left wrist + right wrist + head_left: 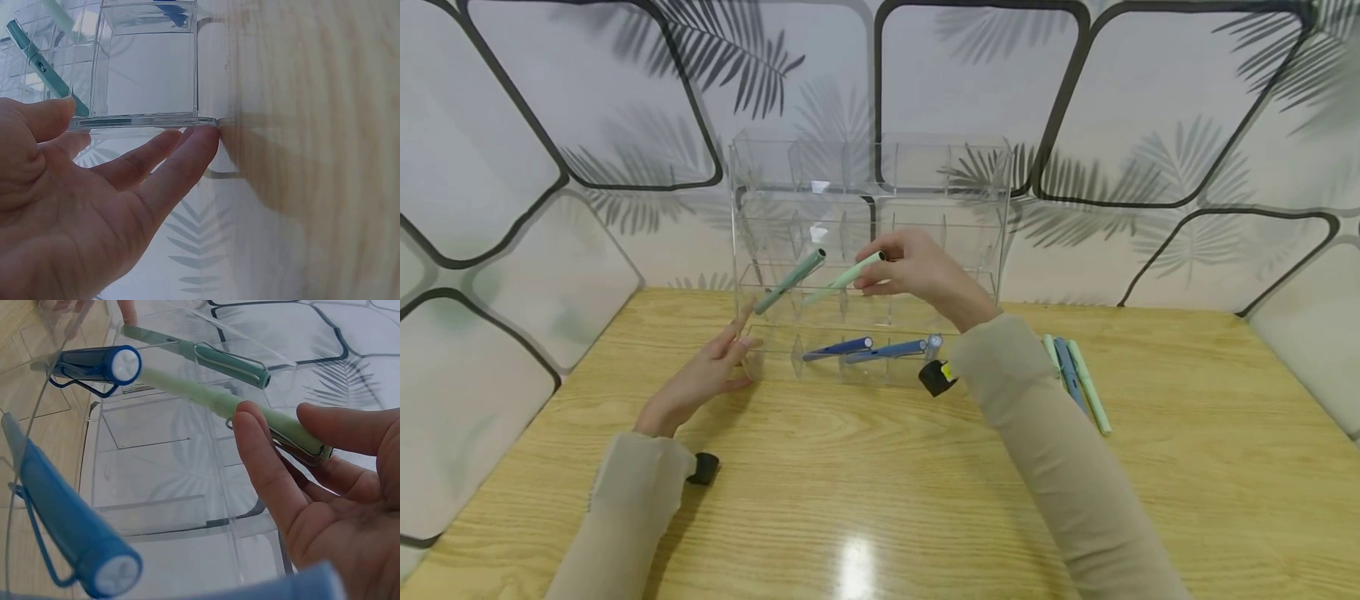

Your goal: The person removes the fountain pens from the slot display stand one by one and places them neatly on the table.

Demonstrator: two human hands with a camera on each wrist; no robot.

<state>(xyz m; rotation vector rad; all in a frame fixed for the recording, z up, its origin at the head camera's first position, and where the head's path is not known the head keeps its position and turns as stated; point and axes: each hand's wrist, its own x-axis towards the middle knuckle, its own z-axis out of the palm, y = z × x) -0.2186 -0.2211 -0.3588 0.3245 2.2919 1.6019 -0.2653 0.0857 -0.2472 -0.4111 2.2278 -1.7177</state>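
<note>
In the head view my right hand (917,271) pinches a pale green pen (846,277) between thumb and fingers near its clip end. The pen slants into a tier of the clear acrylic rack (868,312). Beside it a darker green pen (790,282) leans in the same tier. My left hand (703,375) holds the rack's left side. In the left wrist view the thumb lies at the side panel's edge and the other fingers (181,165) reach along its outer face. Lower down, a dark blue pen (838,348) and a lighter blue pen (887,351) lie slanted.
Right of the rack, two pale green pens (1090,387) and a blue pen (1070,375) lie on the wooden table (820,492), partly behind the right sleeve. Another blue pen end (934,343) shows in the bottom tier. A leaf-patterned wall (977,92) stands behind the rack.
</note>
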